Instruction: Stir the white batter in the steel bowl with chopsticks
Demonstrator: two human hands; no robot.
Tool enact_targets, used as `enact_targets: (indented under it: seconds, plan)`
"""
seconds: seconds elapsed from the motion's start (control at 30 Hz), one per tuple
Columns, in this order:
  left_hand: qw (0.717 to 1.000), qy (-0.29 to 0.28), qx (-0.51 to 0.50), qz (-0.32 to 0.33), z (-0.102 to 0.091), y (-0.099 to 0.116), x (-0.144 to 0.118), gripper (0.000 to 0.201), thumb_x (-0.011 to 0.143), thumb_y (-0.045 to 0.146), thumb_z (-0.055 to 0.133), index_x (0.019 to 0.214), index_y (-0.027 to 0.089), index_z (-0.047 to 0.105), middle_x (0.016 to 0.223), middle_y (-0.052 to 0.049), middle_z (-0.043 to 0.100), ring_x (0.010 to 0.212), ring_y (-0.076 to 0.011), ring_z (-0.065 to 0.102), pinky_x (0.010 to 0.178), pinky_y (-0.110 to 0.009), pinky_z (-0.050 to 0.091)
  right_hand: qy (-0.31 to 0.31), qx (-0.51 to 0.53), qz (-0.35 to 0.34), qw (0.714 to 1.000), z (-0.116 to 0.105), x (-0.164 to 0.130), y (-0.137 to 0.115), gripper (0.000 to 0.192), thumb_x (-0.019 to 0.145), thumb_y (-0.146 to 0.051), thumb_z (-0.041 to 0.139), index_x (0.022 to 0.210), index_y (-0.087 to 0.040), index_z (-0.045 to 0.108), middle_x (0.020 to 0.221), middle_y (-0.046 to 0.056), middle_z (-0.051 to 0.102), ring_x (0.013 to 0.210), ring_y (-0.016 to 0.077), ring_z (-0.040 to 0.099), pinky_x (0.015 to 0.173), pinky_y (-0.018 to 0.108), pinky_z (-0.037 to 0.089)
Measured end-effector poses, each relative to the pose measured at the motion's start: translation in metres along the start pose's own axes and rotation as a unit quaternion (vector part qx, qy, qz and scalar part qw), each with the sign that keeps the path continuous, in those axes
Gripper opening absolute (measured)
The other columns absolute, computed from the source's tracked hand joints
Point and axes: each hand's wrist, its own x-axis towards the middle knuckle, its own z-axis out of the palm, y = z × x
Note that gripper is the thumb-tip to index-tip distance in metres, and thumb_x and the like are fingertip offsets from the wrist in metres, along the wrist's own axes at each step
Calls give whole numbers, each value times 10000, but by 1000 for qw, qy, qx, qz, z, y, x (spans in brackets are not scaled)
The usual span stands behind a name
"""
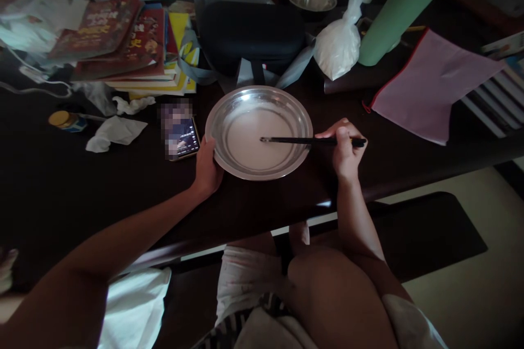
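A shiny metal basin (216, 155) sits on the dark table, with a smooth pale liquid (254, 144) in its bottom. My left hand (208, 169) grips the basin's left rim, thumb on the edge and the other fingers hidden beneath or behind it. In my right hand (346, 147), closed at the basin's right side, is a pair of dark chopsticks (298, 141). They lie almost level across the right rim, and their tips reach the middle of the liquid. A lit phone (184, 139) lies just left of the basin.
Stacked books (135, 43) and a black case (249, 35) with grey straps stand behind. A tied plastic bag of white powder (338, 49), a green cylinder (403, 11) and a pink zip pouch (434, 87) are at right. Crumpled tissues (117, 133) and a small yellow-lidded jar (65, 121) lie left.
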Motion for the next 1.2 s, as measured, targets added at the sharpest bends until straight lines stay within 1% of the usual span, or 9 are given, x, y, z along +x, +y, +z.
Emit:
enact_targets:
  seconds: [0.1,0.23,0.43,0.63,0.73,0.83,0.93,1.07,1.2]
  plan:
    - [1000,-5,4,-3,-2,-1,0,322,898,531,750,1008,234,692,1044,-58,775,1097,-269,743,948,-385,621,-37,34,10,999,0,-1,0,412,1022,-554,604,730,-305,753,689,-7,728,697,189,668,707,398,540]
    - [1000,8,13,4,-3,-1,1,300,907,499,757,999,216,714,1018,-51,768,1075,-258,730,929,-353,612,-127,8,-21,992,1,1,1,318,1010,-512,647,801,-318,788,750,-11,757,851,205,716,812,409,561]
    - [1000,16,-19,-4,2,2,1,401,776,555,864,959,232,712,1013,-36,783,1007,-253,749,913,-367,640,3,17,13,1000,0,-1,2,430,1021,-578,591,728,-297,731,680,-5,715,714,197,693,721,397,560]
    - [1000,0,-1,-3,-2,0,0,325,900,529,760,1008,230,690,1065,-55,774,1161,-295,731,950,-401,633,-125,12,-5,992,1,1,2,327,999,-529,653,797,-310,786,749,-13,762,854,210,746,822,416,585]
    - [1000,2,-4,-2,-3,-1,1,301,914,512,755,996,229,693,1046,-47,770,1166,-295,728,943,-399,633,-65,-10,-15,998,1,2,3,351,1009,-539,634,779,-317,778,750,-13,753,846,211,735,825,425,573]
    - [1000,9,-11,-6,-1,-1,0,323,859,522,806,975,238,705,1013,-47,773,1149,-305,736,928,-402,648,10,36,4,999,1,-1,3,387,1026,-531,609,742,-313,756,693,-17,721,705,190,692,711,395,543]
    - [1000,17,-17,-11,0,0,0,348,818,533,837,967,243,717,1033,-56,785,1129,-310,745,926,-402,659,-32,61,8,998,1,-2,2,363,1031,-495,619,754,-314,768,683,-22,727,680,181,678,682,379,525]
    - [1000,11,-8,-3,-2,-1,0,335,861,544,800,984,244,716,1077,-67,792,1130,-308,747,945,-409,654,-111,4,-20,994,1,0,2,308,1008,-505,656,808,-316,795,754,-14,757,854,210,728,814,415,558]
    - [1000,2,-11,-5,-3,-2,1,342,861,541,801,999,243,705,1057,-64,790,1100,-298,754,962,-411,648,3,14,-20,1000,2,0,3,366,1029,-522,616,765,-308,752,707,-20,732,755,194,702,758,398,546]
